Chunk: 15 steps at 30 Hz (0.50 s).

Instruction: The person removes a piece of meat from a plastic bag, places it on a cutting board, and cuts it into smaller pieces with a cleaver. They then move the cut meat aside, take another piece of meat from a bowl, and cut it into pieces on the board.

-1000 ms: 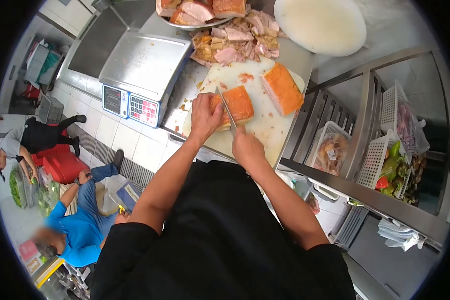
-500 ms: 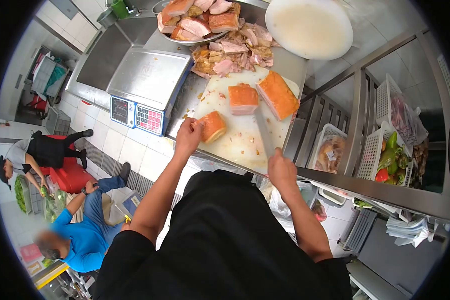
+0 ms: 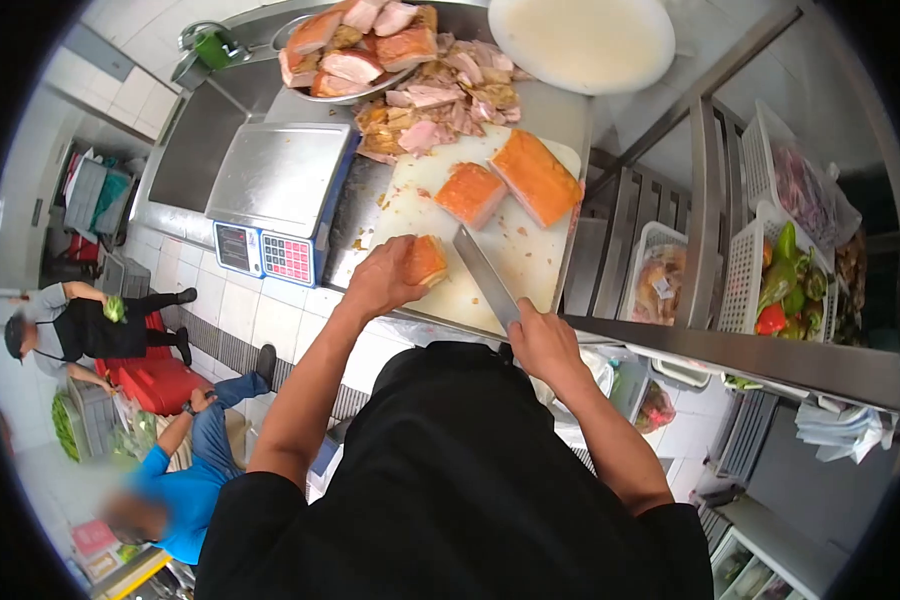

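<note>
My left hand [image 3: 383, 274] is closed around a small chunk of roast pork [image 3: 426, 262] with golden-orange skin, at the left edge of the white cutting board [image 3: 523, 262]. The handle of a broad-bladed knife is in the grip of my right hand [image 3: 544, 346], near the board's front edge. Its blade [image 3: 486, 278] slants up and left over the board, apart from the held chunk. Beyond the blade lie a squarish pork piece [image 3: 471, 194] and a larger pork slab [image 3: 537, 178], side by side, skin up. Crumbs dot the board.
Cut pork pieces [image 3: 430, 110] are heaped behind the board, beside a metal bowl of pork chunks [image 3: 352, 66]. A digital scale [image 3: 280, 180] stands left, near the sink [image 3: 202, 135]. Right is a metal rack [image 3: 705, 215] with baskets. Two people [image 3: 95, 320] are at far left.
My left hand has wrapped further over the small chunk. The knife has swung left, away from the squarish piece, which now sits turned. A person in the background has straightened, holding a green vegetable.
</note>
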Available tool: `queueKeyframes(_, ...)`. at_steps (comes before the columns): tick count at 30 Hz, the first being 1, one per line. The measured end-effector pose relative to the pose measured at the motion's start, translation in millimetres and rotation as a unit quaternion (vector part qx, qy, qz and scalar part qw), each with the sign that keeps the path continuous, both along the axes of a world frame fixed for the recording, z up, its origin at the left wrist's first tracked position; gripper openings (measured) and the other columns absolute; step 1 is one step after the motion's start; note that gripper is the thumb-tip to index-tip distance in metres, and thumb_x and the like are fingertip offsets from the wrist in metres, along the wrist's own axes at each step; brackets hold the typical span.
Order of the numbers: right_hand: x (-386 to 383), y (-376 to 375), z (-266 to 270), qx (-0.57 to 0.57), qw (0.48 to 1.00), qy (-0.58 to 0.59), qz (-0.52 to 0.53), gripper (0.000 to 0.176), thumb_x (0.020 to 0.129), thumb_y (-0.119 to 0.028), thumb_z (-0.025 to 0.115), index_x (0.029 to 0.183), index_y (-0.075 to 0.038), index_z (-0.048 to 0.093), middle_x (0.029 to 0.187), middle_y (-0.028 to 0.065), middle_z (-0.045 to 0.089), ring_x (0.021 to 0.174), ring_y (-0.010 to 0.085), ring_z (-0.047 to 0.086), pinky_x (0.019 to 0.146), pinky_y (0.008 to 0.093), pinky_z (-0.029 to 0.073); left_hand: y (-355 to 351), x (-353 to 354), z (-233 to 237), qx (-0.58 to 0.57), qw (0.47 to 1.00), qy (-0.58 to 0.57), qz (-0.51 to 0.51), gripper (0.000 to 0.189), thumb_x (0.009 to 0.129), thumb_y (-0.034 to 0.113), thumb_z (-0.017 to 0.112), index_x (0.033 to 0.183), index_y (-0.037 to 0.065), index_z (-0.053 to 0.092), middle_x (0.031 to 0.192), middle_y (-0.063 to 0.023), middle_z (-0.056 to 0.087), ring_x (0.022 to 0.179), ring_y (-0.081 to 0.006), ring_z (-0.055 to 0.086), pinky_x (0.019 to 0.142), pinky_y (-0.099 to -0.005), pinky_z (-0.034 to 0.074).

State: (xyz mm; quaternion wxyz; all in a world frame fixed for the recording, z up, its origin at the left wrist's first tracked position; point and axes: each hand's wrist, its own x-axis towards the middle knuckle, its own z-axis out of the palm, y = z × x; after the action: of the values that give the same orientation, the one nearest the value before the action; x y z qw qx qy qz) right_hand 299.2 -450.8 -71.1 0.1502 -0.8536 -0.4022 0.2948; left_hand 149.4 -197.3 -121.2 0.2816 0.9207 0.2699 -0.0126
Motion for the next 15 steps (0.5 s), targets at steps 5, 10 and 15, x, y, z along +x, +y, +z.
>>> queueKeyframes(5, -5, 14, 12, 0.016, 0.999, 0.03, -0.008, 0.02, 0.096, -0.016, 0.054, 0.106, 0.002, 0.057, 0.079, 0.0294, 0.068, 0.079, 0.0498, 0.068, 0.078, 0.0596, 0.052, 8, 8, 4, -0.006, 1.0, -0.02, -0.002, 0.081, 0.073, 0.039, 0.084, 0.138, 0.003, 0.054, 0.128, -0.0188, 0.064, 0.122, -0.0374, 0.059, 0.104, -0.044, 0.048)
queueKeyframes(10, -5, 21, 17, 0.029, 0.999, 0.019, 0.001, 0.015, 0.095, -0.011, 0.054, 0.1, 0.002, 0.055, 0.078, 0.0296, 0.068, 0.078, 0.0498, 0.068, 0.077, 0.0589, 0.053, 1, 21, 5, 0.025, 1.0, -0.013, 0.002, 0.077, 0.075, 0.043, 0.082, 0.135, 0.003, 0.056, 0.126, -0.0178, 0.064, 0.12, -0.037, 0.06, 0.102, -0.0446, 0.049)
queueKeyframes(15, -2, 30, 24, 0.022, 0.999, 0.016, 0.023, 0.016, 0.093, -0.009, 0.054, 0.102, 0.003, 0.057, 0.079, 0.0294, 0.069, 0.08, 0.0489, 0.069, 0.077, 0.0578, 0.054, -3, 23, -2, 0.05, 0.999, 0.008, 0.008, 0.075, 0.076, 0.043, 0.079, 0.134, 0.002, 0.056, 0.125, -0.0172, 0.065, 0.115, -0.0352, 0.063, 0.098, -0.0431, 0.051)
